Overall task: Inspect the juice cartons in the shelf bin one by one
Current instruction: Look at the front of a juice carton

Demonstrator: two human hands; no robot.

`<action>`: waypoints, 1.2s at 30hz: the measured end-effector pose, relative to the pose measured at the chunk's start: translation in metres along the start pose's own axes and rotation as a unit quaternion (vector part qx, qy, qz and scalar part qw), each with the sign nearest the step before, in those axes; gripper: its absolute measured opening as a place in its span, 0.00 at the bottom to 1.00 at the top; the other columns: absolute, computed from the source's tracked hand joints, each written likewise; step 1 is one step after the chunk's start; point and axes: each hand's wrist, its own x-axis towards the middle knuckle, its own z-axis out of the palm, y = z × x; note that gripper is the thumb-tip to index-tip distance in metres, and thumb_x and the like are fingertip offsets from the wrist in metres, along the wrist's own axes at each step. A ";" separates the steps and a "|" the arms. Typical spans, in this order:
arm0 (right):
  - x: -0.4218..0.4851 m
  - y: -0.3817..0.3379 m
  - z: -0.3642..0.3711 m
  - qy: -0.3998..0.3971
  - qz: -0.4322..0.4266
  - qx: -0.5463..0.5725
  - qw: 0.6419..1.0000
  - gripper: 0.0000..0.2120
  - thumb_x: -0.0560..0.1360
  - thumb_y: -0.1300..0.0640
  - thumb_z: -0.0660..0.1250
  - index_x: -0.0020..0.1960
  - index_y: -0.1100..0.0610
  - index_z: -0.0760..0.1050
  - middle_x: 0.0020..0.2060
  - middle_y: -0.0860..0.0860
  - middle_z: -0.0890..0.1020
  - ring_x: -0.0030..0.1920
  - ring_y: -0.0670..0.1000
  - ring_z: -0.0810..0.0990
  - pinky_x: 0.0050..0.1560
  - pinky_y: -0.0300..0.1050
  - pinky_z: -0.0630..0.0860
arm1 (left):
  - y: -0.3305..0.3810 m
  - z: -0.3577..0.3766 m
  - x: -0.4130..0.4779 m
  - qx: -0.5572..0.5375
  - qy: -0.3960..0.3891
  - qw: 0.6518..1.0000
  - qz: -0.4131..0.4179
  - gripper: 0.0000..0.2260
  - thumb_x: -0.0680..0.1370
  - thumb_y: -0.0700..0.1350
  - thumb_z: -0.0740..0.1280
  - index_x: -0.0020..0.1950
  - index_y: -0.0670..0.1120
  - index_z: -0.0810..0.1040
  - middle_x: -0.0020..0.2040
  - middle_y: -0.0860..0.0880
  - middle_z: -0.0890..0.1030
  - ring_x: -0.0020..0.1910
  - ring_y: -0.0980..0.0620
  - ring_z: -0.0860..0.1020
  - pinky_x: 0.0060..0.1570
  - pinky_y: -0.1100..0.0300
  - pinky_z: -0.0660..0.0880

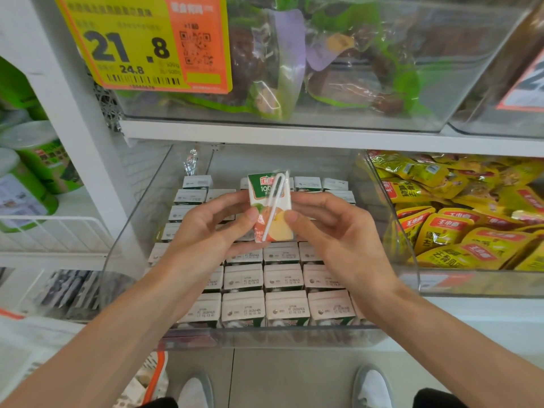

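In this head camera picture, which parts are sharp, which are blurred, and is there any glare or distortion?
In the head view the held carton is fairly sharp, its small print unreadable; the price tag has clear big digits but blurred small text; the upper clear bin carries pale reflections; the wide lens makes the white shelf post lean.

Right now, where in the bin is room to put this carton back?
A strip looks bare behind the back row of cartons, along the bin's rear wall, right of a foil packet. Other rows are tightly packed; the left hand and right hand hide any gap beneath.
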 end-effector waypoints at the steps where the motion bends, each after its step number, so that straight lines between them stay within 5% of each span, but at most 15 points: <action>1: 0.000 0.001 0.000 -0.001 -0.005 0.000 1.000 0.11 0.78 0.62 0.75 0.60 0.56 0.84 0.53 0.46 0.89 0.55 0.47 0.88 0.60 0.41 0.82 | 0.000 0.000 0.000 0.001 0.000 1.000 -0.001 0.19 0.73 0.47 0.74 0.65 0.51 0.84 0.60 0.51 0.86 0.57 0.48 0.87 0.51 0.54 0.85; 14: 0.000 -0.002 0.001 -0.030 0.053 0.011 0.998 0.05 0.83 0.59 0.70 0.58 0.56 0.81 0.51 0.51 0.90 0.55 0.52 0.88 0.58 0.45 0.84 | 0.003 -0.001 -0.002 -0.007 -0.004 1.000 -0.001 0.13 0.76 0.46 0.74 0.60 0.54 0.85 0.59 0.50 0.87 0.57 0.49 0.87 0.49 0.53 0.85; 20: -0.001 -0.001 0.004 -0.086 0.019 -0.059 0.994 0.22 0.75 0.47 0.77 0.67 0.45 0.79 0.59 0.44 0.86 0.61 0.44 0.84 0.64 0.45 0.81 | 0.002 0.004 -0.004 0.012 -0.047 0.999 0.020 0.24 0.74 0.47 0.76 0.70 0.56 0.79 0.63 0.54 0.85 0.61 0.51 0.85 0.52 0.54 0.85; 36: 0.002 0.004 0.002 -0.066 -0.026 -0.065 0.995 0.20 0.75 0.55 0.79 0.65 0.48 0.80 0.59 0.43 0.86 0.62 0.45 0.84 0.65 0.48 0.82 | 0.007 0.003 -0.006 0.045 -0.056 0.997 0.026 0.23 0.70 0.54 0.77 0.65 0.58 0.82 0.62 0.58 0.85 0.62 0.56 0.84 0.54 0.62 0.82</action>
